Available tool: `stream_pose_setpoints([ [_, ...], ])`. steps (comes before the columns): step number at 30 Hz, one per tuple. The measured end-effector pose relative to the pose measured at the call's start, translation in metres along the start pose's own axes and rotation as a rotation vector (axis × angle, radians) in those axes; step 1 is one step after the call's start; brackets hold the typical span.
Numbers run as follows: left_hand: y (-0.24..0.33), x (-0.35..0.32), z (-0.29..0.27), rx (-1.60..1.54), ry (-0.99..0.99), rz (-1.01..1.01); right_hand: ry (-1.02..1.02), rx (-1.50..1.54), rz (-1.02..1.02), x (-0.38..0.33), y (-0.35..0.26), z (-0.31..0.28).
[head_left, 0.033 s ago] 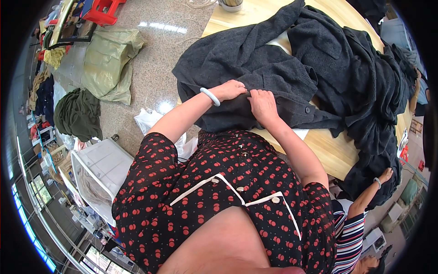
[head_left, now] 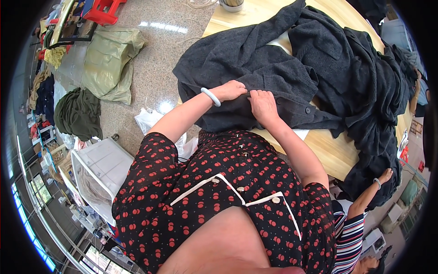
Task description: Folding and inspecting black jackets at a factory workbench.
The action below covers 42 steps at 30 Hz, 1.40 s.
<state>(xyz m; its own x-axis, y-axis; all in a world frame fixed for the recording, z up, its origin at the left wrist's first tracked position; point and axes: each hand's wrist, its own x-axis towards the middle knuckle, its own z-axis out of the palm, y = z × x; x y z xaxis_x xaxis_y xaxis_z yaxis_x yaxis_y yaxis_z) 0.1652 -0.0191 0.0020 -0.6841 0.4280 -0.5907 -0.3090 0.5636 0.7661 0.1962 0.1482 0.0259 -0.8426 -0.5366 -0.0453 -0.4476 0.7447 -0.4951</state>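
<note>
A dark grey knit cardigan (head_left: 255, 64) lies spread on the near end of a wooden table (head_left: 333, 150), partly hanging over its edge. My left hand (head_left: 230, 90), with a pale bracelet at the wrist, pinches the fabric near the garment's lower hem. My right hand (head_left: 262, 104) grips the same fabric right beside it, the fingers of both hands almost touching. A buttoned front strip (head_left: 308, 110) runs to the right of my right hand.
More dark garments (head_left: 374, 91) are piled along the table's right side. Another person's hand (head_left: 385, 176), on a striped sleeve, reaches up at the right edge. On the floor to the left are a white crate (head_left: 98, 169), a green sack (head_left: 107, 64), dark green cloth (head_left: 77, 112) and a plastic bag (head_left: 150, 118).
</note>
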Motion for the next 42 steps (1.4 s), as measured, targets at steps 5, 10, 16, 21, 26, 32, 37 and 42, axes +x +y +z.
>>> stream_pose_setpoints([
  [5,-0.015,-0.002,-0.004,0.331,-0.064,0.472,0.026,-0.066,-0.085,-0.002,0.006,0.004],
  [10,0.006,-0.018,-0.004,0.310,-0.096,0.139,0.066,-0.066,-0.141,-0.001,0.011,0.008],
  [16,-0.007,-0.019,0.010,0.445,0.172,0.349,0.062,-0.055,-0.177,0.002,0.014,0.005],
  [21,-0.008,-0.020,0.015,0.284,0.146,0.260,0.094,-0.032,-0.171,0.008,0.011,0.005],
  [26,-0.010,-0.017,0.009,0.108,0.081,0.178,0.074,0.081,-0.130,0.007,0.011,0.003],
  [32,-0.014,-0.020,0.018,0.226,0.176,0.244,0.054,0.106,-0.122,0.001,0.010,0.004],
  [37,-0.021,-0.020,0.025,0.335,0.245,0.324,0.020,0.048,-0.123,0.000,0.012,0.010],
  [42,-0.020,-0.020,0.028,0.372,0.264,0.342,0.006,0.055,-0.104,-0.002,0.014,0.013],
])
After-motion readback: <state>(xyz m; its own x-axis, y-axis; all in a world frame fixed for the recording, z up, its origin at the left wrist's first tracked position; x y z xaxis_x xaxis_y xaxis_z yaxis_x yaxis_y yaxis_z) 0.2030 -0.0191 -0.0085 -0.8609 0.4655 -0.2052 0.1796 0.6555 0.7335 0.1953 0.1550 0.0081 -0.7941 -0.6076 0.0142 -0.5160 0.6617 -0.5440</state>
